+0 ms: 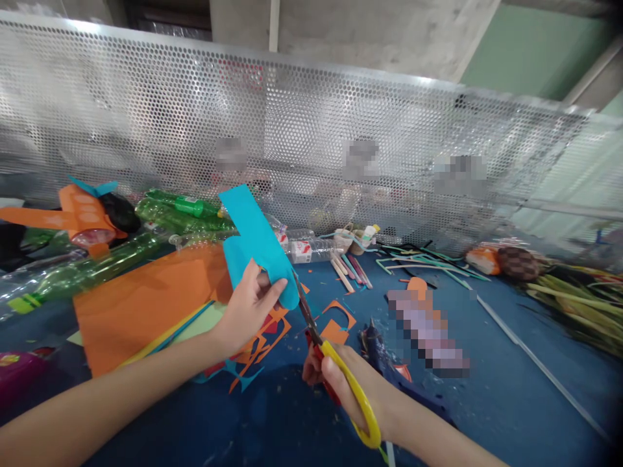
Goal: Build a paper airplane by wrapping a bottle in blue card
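Note:
My left hand [253,301] pinches a piece of blue paper [257,227] between thumb and fingers, holding it up above the table. The paper has a long strip at the top and rounded ends lower down. My right hand [348,376] is closed round the yellow and red handles of a pair of scissors [350,383]. Their dark blades point up and to the left, with the tips at the right edge of the paper. Whether the blades are apart there I cannot tell. Orange paper scraps [267,337] lie beneath the left hand.
Orange paper sheets [141,305] lie at left, near green plastic bottles [111,259] and an orange paper-covered bottle [87,214]. A dark blue glue gun [384,357] lies right of my right hand. Glue sticks or straws [353,271] lie beyond. A perforated metal screen [302,130] stands behind.

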`<action>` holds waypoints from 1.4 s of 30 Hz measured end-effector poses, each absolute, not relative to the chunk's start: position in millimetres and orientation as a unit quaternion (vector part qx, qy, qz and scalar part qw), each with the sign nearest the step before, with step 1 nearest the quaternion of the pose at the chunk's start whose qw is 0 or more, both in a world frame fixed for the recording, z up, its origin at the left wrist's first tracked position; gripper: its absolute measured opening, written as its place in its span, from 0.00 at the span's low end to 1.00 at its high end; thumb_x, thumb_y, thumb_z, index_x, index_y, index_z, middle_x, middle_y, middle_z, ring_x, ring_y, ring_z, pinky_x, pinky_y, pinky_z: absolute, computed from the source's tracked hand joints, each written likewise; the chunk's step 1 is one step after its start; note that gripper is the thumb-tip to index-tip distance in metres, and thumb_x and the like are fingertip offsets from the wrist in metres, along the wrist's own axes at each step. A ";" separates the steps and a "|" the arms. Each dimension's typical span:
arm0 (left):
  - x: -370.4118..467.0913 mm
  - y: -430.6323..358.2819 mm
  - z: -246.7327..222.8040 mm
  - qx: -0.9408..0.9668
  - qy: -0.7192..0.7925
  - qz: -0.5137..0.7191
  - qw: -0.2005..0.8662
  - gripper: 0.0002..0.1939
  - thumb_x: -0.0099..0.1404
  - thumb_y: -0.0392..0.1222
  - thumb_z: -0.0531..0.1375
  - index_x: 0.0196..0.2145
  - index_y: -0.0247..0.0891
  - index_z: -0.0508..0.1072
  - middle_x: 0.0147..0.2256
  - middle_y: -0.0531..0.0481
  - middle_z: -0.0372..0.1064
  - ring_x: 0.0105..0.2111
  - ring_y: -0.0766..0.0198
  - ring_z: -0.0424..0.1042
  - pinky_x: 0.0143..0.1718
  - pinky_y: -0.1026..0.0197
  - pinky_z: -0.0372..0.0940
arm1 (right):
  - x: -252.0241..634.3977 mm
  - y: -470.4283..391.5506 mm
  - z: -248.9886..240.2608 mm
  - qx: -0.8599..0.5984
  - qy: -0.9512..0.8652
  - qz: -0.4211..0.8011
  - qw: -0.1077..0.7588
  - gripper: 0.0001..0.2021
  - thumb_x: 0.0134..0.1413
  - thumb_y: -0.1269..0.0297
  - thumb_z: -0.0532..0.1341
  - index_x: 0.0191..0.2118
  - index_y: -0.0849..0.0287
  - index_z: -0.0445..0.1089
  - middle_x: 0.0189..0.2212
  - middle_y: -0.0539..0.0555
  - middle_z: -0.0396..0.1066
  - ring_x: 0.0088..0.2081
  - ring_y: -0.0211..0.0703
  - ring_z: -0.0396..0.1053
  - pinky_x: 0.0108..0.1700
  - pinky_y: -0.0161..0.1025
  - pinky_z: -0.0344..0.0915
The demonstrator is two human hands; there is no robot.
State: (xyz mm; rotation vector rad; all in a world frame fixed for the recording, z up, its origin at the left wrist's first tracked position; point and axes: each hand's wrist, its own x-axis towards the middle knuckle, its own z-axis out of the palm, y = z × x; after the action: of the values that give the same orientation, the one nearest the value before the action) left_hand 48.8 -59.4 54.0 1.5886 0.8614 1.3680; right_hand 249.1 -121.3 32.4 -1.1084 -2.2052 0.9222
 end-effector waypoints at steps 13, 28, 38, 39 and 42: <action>48.4 -67.2 50.0 0.680 0.340 0.524 0.384 0.11 0.70 0.43 0.54 0.47 0.41 0.57 0.28 0.56 0.68 0.28 0.66 0.70 0.28 0.65 0.65 | 249.1 -122.3 26.4 -0.397 -0.809 0.336 0.272 0.31 0.62 0.39 0.35 0.33 0.58 0.63 0.29 0.55 0.67 0.30 0.42 0.66 0.33 0.37 0.64; 51.8 -69.3 49.0 0.655 0.332 0.530 0.425 0.12 0.69 0.45 0.56 0.46 0.43 0.58 0.26 0.56 0.67 0.26 0.64 0.70 0.27 0.64 0.63 | 246.7 -122.1 10.7 -0.405 -0.782 0.358 0.310 0.30 0.61 0.37 0.34 0.26 0.56 0.56 0.17 0.47 0.55 0.19 0.35 0.54 0.22 0.34 0.53; 51.5 -69.2 49.7 0.656 0.342 0.525 0.420 0.11 0.69 0.46 0.55 0.45 0.42 0.58 0.26 0.57 0.67 0.25 0.66 0.69 0.25 0.65 0.62 | 245.6 -122.4 13.5 -0.417 -0.775 0.357 0.315 0.31 0.59 0.34 0.34 0.28 0.55 0.56 0.17 0.46 0.53 0.19 0.35 0.52 0.20 0.34 0.53; 51.4 -69.3 50.0 0.655 0.343 0.525 0.421 0.11 0.69 0.46 0.55 0.45 0.42 0.58 0.26 0.57 0.66 0.25 0.66 0.69 0.25 0.65 0.62 | 245.0 -122.6 14.6 -0.419 -0.773 0.356 0.317 0.31 0.58 0.34 0.34 0.27 0.55 0.55 0.16 0.46 0.53 0.19 0.35 0.52 0.20 0.34 0.53; 50.9 -69.7 50.6 0.650 0.359 0.521 0.421 0.11 0.69 0.47 0.56 0.45 0.42 0.59 0.25 0.57 0.65 0.26 0.65 0.69 0.26 0.64 0.63 | 243.9 -123.3 17.0 -0.425 -0.767 0.360 0.319 0.31 0.57 0.32 0.34 0.27 0.55 0.55 0.15 0.45 0.51 0.18 0.36 0.52 0.19 0.34 0.53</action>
State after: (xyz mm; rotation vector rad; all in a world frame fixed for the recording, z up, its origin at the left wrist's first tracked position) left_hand 50.9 -69.7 50.6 1.6280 0.8987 1.3052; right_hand 243.9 -123.3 17.0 -1.1178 -2.0160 0.9478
